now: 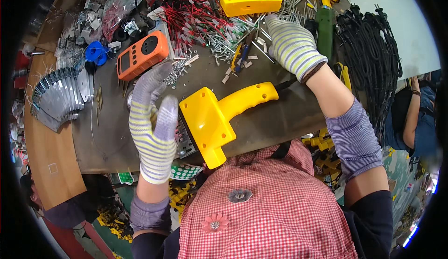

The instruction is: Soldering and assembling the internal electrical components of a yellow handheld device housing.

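A yellow plastic tool housing (207,121) with a handle lies on the dark bench in front of me, screw holes facing up. A dark cord runs from its handle end. My left hand (154,124), in a striped glove, is just left of the housing, its thumb and fingers apart and nothing seen between them. My right hand (296,47), gloved alike, reaches over the edge of a pile of long metal screws (254,30). Its fingertips point down into the pile and are partly hidden, so whether they grip a screw does not show.
An orange meter (142,55) stands at the left, near a blue spool (96,52) and fanned metal plates (58,93). Red wires (186,19), another yellow housing (249,1) and a green electric screwdriver (325,33) are farther back. Black cords (368,58) lie right. Another person's arm (411,114) shows far right.
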### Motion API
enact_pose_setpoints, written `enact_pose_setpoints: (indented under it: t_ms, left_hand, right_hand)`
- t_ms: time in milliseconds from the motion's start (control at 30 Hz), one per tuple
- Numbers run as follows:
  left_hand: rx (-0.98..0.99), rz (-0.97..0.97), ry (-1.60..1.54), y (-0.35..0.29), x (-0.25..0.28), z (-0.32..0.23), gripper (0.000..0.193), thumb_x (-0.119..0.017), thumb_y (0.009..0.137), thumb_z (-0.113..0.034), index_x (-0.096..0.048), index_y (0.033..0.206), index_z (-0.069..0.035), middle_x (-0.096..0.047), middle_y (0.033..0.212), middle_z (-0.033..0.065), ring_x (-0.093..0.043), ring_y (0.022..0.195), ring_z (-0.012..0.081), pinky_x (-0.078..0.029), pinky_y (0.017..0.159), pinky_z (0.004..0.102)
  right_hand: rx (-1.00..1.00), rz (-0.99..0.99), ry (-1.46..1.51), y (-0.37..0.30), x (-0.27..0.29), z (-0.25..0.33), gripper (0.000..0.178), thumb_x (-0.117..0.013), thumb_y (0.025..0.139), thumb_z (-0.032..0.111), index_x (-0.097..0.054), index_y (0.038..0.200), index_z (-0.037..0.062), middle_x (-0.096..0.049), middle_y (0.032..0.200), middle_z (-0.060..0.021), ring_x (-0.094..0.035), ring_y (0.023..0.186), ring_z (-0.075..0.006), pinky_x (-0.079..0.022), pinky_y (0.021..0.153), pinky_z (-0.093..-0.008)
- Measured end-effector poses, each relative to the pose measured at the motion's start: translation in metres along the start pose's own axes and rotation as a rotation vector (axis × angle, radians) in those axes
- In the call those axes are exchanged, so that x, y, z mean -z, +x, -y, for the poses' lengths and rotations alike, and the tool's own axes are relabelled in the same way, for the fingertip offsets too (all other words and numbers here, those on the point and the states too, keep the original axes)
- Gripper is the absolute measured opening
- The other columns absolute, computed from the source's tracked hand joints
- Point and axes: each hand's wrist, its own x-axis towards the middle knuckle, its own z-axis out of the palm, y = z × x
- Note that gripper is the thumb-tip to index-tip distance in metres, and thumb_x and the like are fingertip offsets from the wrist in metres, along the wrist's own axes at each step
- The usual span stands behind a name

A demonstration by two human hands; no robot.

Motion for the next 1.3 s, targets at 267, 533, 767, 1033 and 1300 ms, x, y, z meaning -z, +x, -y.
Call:
enact_pose_setpoints:
  t_ms: [267, 533, 767, 1033, 1300]
  left_hand:
    - [0.428, 0.184, -0.233, 0.021, -0.015, -0.03, 0.028, -0.071, 0.09, -0.008, -0.069, 0.117, 0.0, -0.071, 0.105, 0.0055, -0.065, 0.093, 0.0105, -0.052, 0.083, 0.0261]
    - [0.255, 0.272, -0.061, 0.032, -0.024, -0.026, 0.014, -0.076, 0.085, -0.006, -0.074, 0.098, -0.002, -0.073, 0.091, 0.0041, -0.066, 0.082, 0.0099, -0.052, 0.077, 0.0264]
    - [0.466, 0.707, -0.153, 0.067, -0.003, -0.009, 0.016, -0.058, 0.092, 0.001, -0.069, 0.103, 0.004, -0.073, 0.094, 0.0102, -0.071, 0.093, 0.0187, -0.056, 0.087, 0.0322]
    - [0.469, 0.915, -0.123, 0.083, -0.014, 0.005, 0.018, -0.058, 0.092, -0.002, -0.068, 0.106, 0.004, -0.072, 0.093, 0.0091, -0.071, 0.09, 0.016, -0.055, 0.085, 0.03]
    - [-0.113, 0.946, 0.171, 0.066, -0.043, 0.021, 0.028, -0.065, 0.085, -0.011, -0.07, 0.112, -0.006, -0.068, 0.086, 0.012, -0.066, 0.08, 0.0301, -0.053, 0.076, 0.0402]
  right_hand:
    - [0.289, -0.15, 1.135, -0.077, 0.052, 0.053, 0.031, -0.064, 0.082, -0.008, -0.058, 0.109, 0.0063, -0.06, 0.083, 0.0017, -0.056, 0.071, -0.0031, -0.046, 0.061, -0.02]
    - [0.244, -0.034, 1.148, -0.097, 0.062, 0.064, 0.029, -0.069, 0.081, 0.0, -0.058, 0.107, 0.0057, -0.065, 0.088, -0.0073, -0.066, 0.073, -0.0199, -0.054, 0.068, -0.0297]
    - [0.495, -0.031, 0.693, -0.131, 0.053, 0.04, 0.016, -0.069, 0.081, 0.012, -0.071, 0.096, 0.0097, -0.065, 0.084, -0.0084, -0.066, 0.077, -0.0296, -0.054, 0.072, -0.0419]
    - [0.66, 0.063, 0.628, -0.132, 0.05, 0.035, 0.022, -0.07, 0.079, 0.022, -0.071, 0.099, 0.0118, -0.065, 0.086, -0.0052, -0.066, 0.08, -0.0263, -0.054, 0.07, -0.0401]
    - [0.858, -0.071, 0.595, -0.11, 0.044, 0.043, 0.013, -0.065, 0.08, 0.023, -0.064, 0.086, 0.0104, -0.058, 0.081, -0.0052, -0.065, 0.078, -0.0222, -0.054, 0.062, -0.0358]
